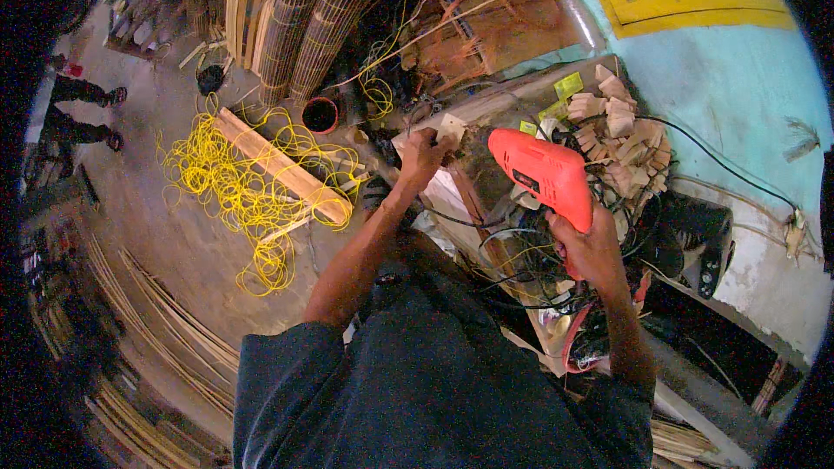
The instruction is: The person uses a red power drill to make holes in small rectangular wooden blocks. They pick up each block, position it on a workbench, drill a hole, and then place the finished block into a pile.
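My right hand (592,247) is wrapped round the grip of a red power drill (540,165), whose front end points left toward my other hand. The drill's chuck and bit do not show clearly. Ahead of me, my left hand (423,159) is closed, its fingertips pinching a small pale wooden block (452,128) at the bench's edge. A short gap lies between the block and the drill body. To the right of the drill, a heap of small cut wooden blocks (618,143) rests on the cluttered bench (573,75) against the wall.
Black cables (721,156) run across the bench and up the turquoise wall (738,78). Tangled yellow cord (208,165) and a wooden plank (282,165) lie on the floor at left. A dark bucket (321,115) stands near rolled slatted blinds (304,26). Another person's legs (82,108) show far left.
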Demonstrator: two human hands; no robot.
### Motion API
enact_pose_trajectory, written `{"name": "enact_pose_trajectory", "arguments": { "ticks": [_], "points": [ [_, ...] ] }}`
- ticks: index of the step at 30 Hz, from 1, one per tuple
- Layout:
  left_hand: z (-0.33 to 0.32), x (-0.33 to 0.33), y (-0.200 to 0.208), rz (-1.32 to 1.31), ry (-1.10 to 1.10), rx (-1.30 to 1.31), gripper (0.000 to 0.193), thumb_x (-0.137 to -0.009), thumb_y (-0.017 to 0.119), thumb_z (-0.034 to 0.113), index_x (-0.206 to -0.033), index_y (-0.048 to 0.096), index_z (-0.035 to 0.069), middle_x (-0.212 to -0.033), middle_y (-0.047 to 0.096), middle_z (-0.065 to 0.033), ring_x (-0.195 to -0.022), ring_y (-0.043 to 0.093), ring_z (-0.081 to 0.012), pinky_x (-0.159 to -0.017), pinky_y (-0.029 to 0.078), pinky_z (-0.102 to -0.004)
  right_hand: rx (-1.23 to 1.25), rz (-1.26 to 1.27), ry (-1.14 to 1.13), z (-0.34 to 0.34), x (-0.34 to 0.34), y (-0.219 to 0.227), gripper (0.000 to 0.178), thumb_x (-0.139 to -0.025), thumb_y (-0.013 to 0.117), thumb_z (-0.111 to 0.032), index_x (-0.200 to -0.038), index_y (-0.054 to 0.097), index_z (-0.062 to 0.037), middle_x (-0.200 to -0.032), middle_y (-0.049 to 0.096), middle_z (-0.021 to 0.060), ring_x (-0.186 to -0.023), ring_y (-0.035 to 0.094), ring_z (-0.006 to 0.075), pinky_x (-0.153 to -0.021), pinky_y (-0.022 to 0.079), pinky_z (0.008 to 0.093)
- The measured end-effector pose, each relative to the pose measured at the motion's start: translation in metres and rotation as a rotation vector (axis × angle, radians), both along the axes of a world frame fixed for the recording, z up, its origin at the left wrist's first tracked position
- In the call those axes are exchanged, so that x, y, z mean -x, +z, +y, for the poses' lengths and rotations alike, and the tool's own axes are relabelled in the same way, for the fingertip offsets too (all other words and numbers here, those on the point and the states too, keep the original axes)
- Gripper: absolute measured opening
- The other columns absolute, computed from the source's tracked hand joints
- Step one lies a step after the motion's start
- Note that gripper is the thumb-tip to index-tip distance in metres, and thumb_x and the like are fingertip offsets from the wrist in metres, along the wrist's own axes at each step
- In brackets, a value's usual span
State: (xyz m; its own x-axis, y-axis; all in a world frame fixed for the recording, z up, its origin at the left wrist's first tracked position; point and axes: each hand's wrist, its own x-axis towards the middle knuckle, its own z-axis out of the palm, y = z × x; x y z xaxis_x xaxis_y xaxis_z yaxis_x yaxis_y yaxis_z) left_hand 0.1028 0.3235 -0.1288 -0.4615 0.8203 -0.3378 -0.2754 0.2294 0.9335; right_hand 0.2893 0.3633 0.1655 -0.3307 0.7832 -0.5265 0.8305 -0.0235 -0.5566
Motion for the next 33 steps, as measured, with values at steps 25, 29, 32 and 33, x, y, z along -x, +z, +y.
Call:
{"name": "enact_pose_trajectory", "arguments": {
  "ticks": [25, 29, 32, 33],
  "points": [
    [0.001, 0.006, 0.014, 0.286, -0.089, -0.015, 0.029, -0.083, 0.067, 0.024, -0.081, 0.058, -0.003, -0.061, 0.057, -0.0168, -0.054, 0.056, -0.0271, -0.053, 0.044, -0.0393, -0.103, -0.001, 0.495, 0.061, 0.055, -0.013, 0.011, -0.083, 0.061, -0.010, -0.089, 0.055, -0.0027, -0.062, 0.053, 0.0000, -0.053, 0.049, 0.0084, -0.048, 0.040, 0.0279],
    [0.002, -0.001, 0.002, 0.345, -0.052, -0.002, 0.029, -0.084, 0.067, 0.024, -0.079, 0.057, -0.003, -0.060, 0.055, -0.0146, -0.052, 0.051, -0.0255, -0.052, 0.041, -0.0379, -0.016, -0.001, 0.466, 0.062, 0.061, -0.026, 0.013, -0.083, 0.061, -0.011, -0.090, 0.054, -0.0031, -0.062, 0.051, -0.0013, -0.052, 0.049, 0.0081, -0.049, 0.041, 0.0282],
    [0.002, -0.001, 0.002, 0.225, -0.022, -0.053, 0.030, -0.084, 0.067, 0.024, -0.077, 0.057, -0.003, -0.058, 0.053, -0.0129, -0.051, 0.049, -0.0243, -0.051, 0.041, -0.0380, 0.055, -0.021, 0.382, 0.063, 0.065, -0.027, 0.014, -0.084, 0.062, -0.012, -0.092, 0.054, -0.0032, -0.063, 0.052, -0.0013, -0.053, 0.051, 0.0084, -0.049, 0.043, 0.0283],
    [0.003, -0.001, 0.003, 0.203, -0.037, -0.028, 0.030, -0.084, 0.067, 0.024, -0.077, 0.057, -0.003, -0.057, 0.054, -0.0127, -0.051, 0.050, -0.0243, -0.052, 0.041, -0.0379, 0.065, -0.045, 0.356, 0.062, 0.065, -0.025, 0.015, -0.084, 0.062, -0.013, -0.092, 0.054, -0.0033, -0.063, 0.052, -0.0012, -0.053, 0.051, 0.0086, -0.049, 0.043, 0.0283]
  ]
}}
